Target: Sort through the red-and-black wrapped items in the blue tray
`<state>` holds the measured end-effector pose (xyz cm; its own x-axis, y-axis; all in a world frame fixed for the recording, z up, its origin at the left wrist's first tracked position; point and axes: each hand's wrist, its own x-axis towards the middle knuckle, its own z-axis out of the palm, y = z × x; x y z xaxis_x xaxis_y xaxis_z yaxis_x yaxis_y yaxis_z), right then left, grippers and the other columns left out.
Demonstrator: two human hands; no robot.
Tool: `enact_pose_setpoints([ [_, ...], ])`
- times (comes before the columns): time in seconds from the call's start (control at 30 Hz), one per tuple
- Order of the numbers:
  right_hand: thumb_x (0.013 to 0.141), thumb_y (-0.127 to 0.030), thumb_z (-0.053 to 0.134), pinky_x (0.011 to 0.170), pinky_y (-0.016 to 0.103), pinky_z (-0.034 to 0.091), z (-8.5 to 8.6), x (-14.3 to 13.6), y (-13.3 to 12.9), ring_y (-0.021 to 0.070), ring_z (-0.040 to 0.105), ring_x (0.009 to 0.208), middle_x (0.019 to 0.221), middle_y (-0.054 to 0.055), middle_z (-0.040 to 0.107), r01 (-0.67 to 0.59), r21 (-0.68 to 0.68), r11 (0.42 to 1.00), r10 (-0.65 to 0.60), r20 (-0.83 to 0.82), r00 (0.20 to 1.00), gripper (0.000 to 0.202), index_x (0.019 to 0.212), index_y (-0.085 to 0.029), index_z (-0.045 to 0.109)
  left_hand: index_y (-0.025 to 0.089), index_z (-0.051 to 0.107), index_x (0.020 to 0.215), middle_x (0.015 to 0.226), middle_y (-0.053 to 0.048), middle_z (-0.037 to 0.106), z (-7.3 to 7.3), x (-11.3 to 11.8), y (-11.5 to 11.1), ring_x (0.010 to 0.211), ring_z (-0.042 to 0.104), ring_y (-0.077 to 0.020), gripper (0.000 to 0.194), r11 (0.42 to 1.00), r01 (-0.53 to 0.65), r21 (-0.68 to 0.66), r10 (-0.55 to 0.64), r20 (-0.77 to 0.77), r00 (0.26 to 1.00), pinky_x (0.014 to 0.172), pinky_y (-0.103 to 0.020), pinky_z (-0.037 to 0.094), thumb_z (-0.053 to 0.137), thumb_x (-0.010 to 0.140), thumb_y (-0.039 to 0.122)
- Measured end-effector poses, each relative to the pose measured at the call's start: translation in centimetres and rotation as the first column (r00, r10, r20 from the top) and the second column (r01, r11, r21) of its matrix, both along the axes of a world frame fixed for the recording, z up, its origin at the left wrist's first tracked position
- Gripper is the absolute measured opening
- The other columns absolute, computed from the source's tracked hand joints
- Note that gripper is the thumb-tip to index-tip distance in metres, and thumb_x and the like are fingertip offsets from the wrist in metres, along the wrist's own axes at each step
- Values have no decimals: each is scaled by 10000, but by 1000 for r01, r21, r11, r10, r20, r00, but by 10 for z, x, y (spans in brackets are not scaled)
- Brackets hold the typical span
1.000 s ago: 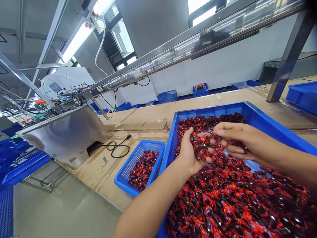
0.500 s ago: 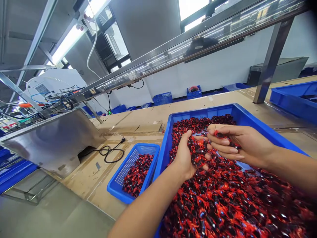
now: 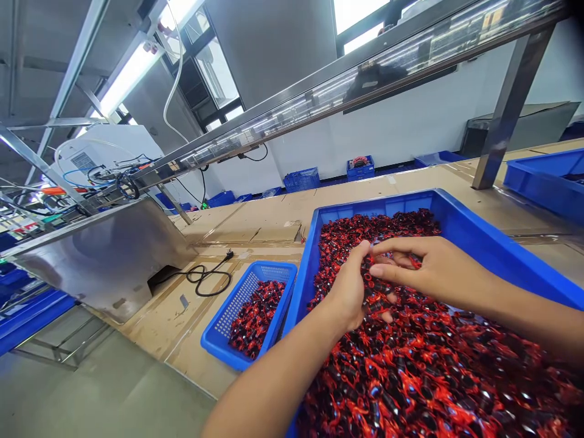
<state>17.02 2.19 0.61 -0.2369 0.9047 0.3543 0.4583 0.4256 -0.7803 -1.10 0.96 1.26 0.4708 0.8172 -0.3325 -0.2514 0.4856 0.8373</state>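
Small red-and-black parts [image 3: 410, 377], black barrels with red pronged ends, fill a large blue bin [image 3: 506, 246]. Above them my left hand [image 3: 343, 297] is cupped, thumb up, around a handful of the same parts. My right hand [image 3: 438, 266] meets it from the right, palm down, its thumb and forefinger at my left fingertips. A bit of red shows beneath the curled right fingers, so parts lie there too; how many is hidden. Left of the bin stands a smaller blue basket [image 3: 218, 322] with perforated walls, partly filled with such parts.
Cardboard covers the bench [image 3: 255, 228]. A black power cord [image 3: 205, 283] lies coiled beside a sheet-metal housing [image 3: 104, 261] at left. A metal post [image 3: 511, 109] carries a long rail across the bench. Another blue bin [image 3: 542, 182] stands at far right.
My right hand has turned palm down and moved left, its fingertips now at the left hand. The part visible between its fingers before is now mostly hidden. The left hand stays cupped.
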Motion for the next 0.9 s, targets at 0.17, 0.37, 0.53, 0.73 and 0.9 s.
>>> enact_pose_setpoints([
  [0.17, 921, -615, 814, 666, 377, 525, -4, -2, -4, 245, 725, 715, 846, 57, 854, 36, 169, 985, -47, 62, 997, 362, 1075, -315, 947, 149, 793, 1193, 721, -79, 688, 3, 5, -2, 552, 657, -200, 708, 998, 7, -61, -9, -22, 1000, 447, -240, 475, 271, 1182, 628],
  [0.37, 960, -548, 776, 695, 386, 549, 1, -2, -8, 221, 678, 675, 848, 40, 828, 4, 332, 943, -11, 21, 1000, 314, 1134, -327, 915, 146, 760, 1010, 669, -43, 621, 4, 1, 1, 470, 580, -175, 633, 989, -30, -145, 36, 43, 998, 333, -236, 397, 330, 1149, 589],
  [0.53, 967, -556, 779, 633, 391, 524, 5, 0, -14, 191, 561, 555, 734, 20, 752, 20, 362, 932, -12, -24, 1000, 284, 1115, -343, 896, 146, 739, 940, 674, -28, 602, 2, -2, 2, 483, 565, -161, 424, 986, -48, -161, 62, 81, 995, 363, -244, 460, 486, 1067, 462],
  [0.73, 925, -604, 845, 660, 419, 528, 8, 0, -17, 228, 589, 609, 660, 16, 628, 61, 302, 951, -25, -119, 993, 292, 1068, -351, 874, 144, 748, 1047, 650, -7, 552, 1, 0, 3, 483, 566, -180, 369, 985, -11, -170, 25, 78, 997, 348, -245, 458, 496, 1050, 414],
  [0.9, 838, -562, 835, 409, 292, 230, 16, 6, -4, 121, 317, 464, 586, -39, 440, -111, -308, 945, -84, -556, 827, 316, 944, -276, 751, 168, 716, 1008, 793, -40, 677, 4, -3, 2, 489, 589, -147, 301, 991, 1, -136, 16, 122, 992, 349, -231, 472, 527, 1053, 398],
])
